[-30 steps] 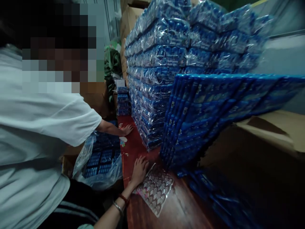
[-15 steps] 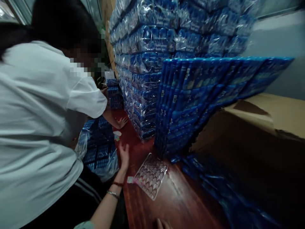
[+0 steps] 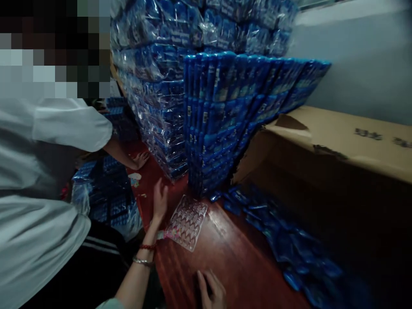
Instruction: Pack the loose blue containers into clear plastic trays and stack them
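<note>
My left hand, with a red bead bracelet and a silver bangle at the wrist, is held over the red-brown table, fingers apart and holding nothing. Just right of it a clear plastic tray with shaped hollows lies on the wood. At the bottom edge my right hand is partly in view, thumb and fingers apart, nothing between them. Blue packets stand in a tall stack beyond the tray.
Plastic-wrapped blue packs rise behind. An open cardboard box is at the right, with loose blue packets in front. At the left a person in a white shirt leans over, one hand on the table.
The view has shifted, so the stacks and person sit further left. My right hand has come further into view. My left hand is closer to the tray's far left side.
</note>
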{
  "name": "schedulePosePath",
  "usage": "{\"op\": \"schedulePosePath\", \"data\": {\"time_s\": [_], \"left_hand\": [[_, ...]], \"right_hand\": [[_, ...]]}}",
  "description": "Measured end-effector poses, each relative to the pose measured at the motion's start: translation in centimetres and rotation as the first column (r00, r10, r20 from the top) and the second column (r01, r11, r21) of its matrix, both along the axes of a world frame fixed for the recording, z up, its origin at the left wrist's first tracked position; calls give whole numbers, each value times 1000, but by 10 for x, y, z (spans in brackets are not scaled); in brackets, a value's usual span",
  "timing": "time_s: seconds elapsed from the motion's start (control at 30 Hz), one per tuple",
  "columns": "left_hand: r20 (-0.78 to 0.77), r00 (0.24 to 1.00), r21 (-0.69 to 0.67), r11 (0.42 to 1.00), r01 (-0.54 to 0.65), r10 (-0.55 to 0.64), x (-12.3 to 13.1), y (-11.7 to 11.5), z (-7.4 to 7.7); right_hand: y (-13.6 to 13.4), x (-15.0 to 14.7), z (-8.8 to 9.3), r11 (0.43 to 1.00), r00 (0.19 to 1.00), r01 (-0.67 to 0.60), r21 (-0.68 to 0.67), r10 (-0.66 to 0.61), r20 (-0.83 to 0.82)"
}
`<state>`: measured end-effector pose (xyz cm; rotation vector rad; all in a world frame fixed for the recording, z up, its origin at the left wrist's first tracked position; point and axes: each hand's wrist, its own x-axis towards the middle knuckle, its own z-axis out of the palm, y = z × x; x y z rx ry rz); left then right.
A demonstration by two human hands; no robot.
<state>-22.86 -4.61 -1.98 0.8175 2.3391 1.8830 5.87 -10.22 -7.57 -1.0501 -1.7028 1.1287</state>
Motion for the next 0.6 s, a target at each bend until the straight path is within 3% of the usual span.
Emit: {"op": "schedulePosePath", "data": {"time_s": [0.03,0.1,0.17,0.23,0.33,0.43,0.53,0.6], "left_hand": [[38,988,-109,982,153,-150,10,3,0],[137,920,-294,872,392,-367,27,4,-2],[157,866,-406,768,495,-475,40,3,-7],[100,845,-459,729,507,-525,52,2,-14],[57,860,-476,743,470,-508,65,1,-24],[143,898,-420,796,436,-416,67,3,-26],[221,934,-287,897,337,-281,62,6,-13],[232,952,-182,952,245,-201,61,6,8]], "right_hand": [[1,0,3,1000,1000,-2,-2,2,-8],[2,0,6,1000,1000,-7,-7,7,-15],[2,0,7,1000,1000,-12,-10,12,-22],[2,-1,6,1000,999,-12,-12,11,-35],[2,-3,3,1000,999,4,-16,-5,-48],[0,-3,0,999,999,25,-20,-26,-40],[-1,-2,-3,999,999,36,-25,-36,-22],[1,-3,-6,999,999,34,-25,-34,-20]]}}
